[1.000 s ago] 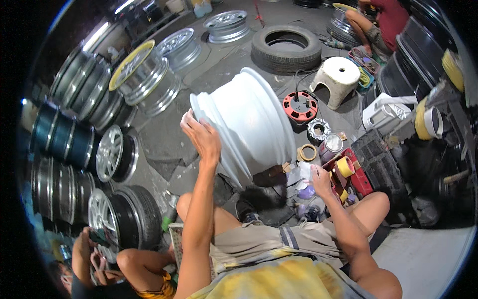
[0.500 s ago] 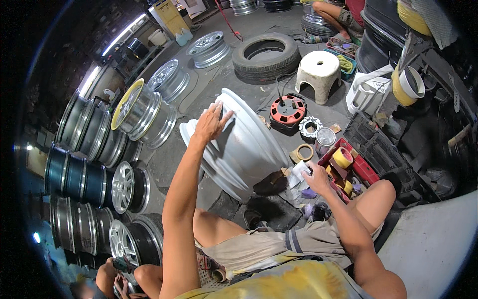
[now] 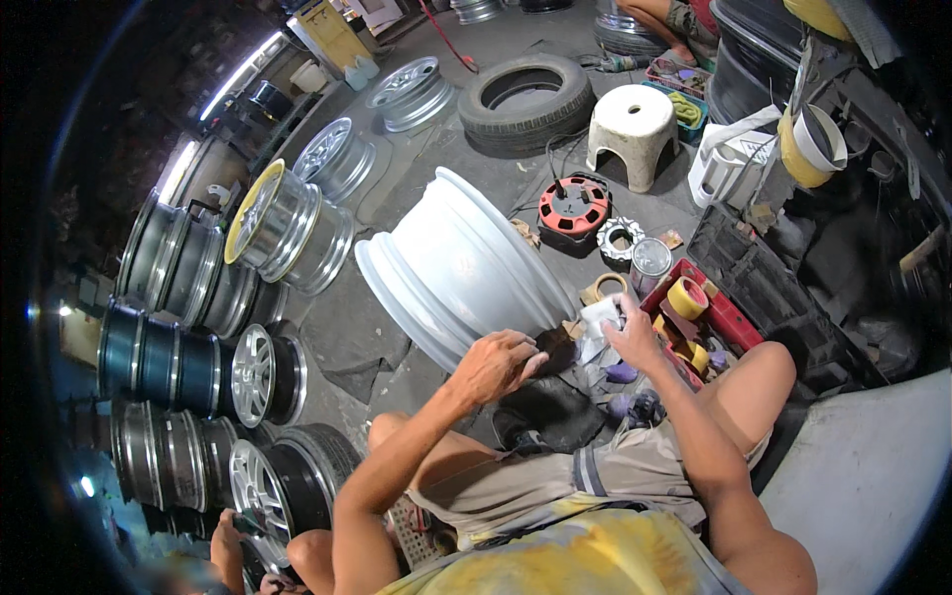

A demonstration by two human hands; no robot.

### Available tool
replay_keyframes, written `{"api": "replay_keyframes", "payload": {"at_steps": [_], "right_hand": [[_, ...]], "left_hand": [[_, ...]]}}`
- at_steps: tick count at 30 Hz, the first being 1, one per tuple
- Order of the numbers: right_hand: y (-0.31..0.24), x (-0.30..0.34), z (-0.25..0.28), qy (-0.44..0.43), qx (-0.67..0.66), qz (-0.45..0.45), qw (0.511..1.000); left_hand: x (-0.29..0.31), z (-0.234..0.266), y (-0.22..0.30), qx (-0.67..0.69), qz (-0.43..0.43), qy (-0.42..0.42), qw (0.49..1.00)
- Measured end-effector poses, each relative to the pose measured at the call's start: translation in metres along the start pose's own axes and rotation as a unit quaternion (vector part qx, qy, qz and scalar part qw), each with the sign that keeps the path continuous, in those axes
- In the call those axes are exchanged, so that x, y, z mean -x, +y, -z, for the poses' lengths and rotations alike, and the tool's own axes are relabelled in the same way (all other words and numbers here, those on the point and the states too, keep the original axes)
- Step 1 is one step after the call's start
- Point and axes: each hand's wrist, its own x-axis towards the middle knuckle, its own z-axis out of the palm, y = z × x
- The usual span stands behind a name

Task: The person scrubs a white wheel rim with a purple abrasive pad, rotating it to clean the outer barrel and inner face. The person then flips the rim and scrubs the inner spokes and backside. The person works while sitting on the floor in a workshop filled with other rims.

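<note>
A pale grey-white wheel rim [image 3: 466,263] stands tilted on the floor before me, its broad barrel facing up. My left hand [image 3: 499,364] is over the rim's near lower edge, fingers loosely bent and apart, holding nothing; I cannot tell whether it touches the rim. To the right, my right hand [image 3: 635,337] grips a small folded white pad [image 3: 599,315], cloth or paper. Beyond the pad lie a tan tape roll [image 3: 592,289] and a clear round container [image 3: 651,260]. A red tray [image 3: 729,335] with yellow tape rolls [image 3: 686,297] sits beside my right forearm.
Several wheel rims line the left side, one yellow-edged [image 3: 260,213]. Farther off lie a tyre [image 3: 526,104], a white stool [image 3: 635,124] and a red-black cable reel [image 3: 573,208]. Another person's hand [image 3: 230,531] shows at lower left; another person's legs [image 3: 666,25] at the top.
My left hand has left the rim's far upper edge and come down toward its near lower edge. The rim has turned, now showing its smooth outer barrel. My right hand still holds the pad.
</note>
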Motion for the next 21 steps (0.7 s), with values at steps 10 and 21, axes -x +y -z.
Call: {"api": "replay_keyframes", "payload": {"at_steps": [10, 21], "right_hand": [[-0.014, 0.016, -0.005, -0.27, -0.3, -0.239, 0.883], [-0.001, 0.018, -0.013, -0.197, -0.186, -0.298, 0.915]], "left_hand": [[0.0, -0.107, 0.003, 0.01, 0.008, 0.059, 0.998], [-0.008, -0.168, -0.036, 0.562, 0.275, 0.132, 0.769]]}}
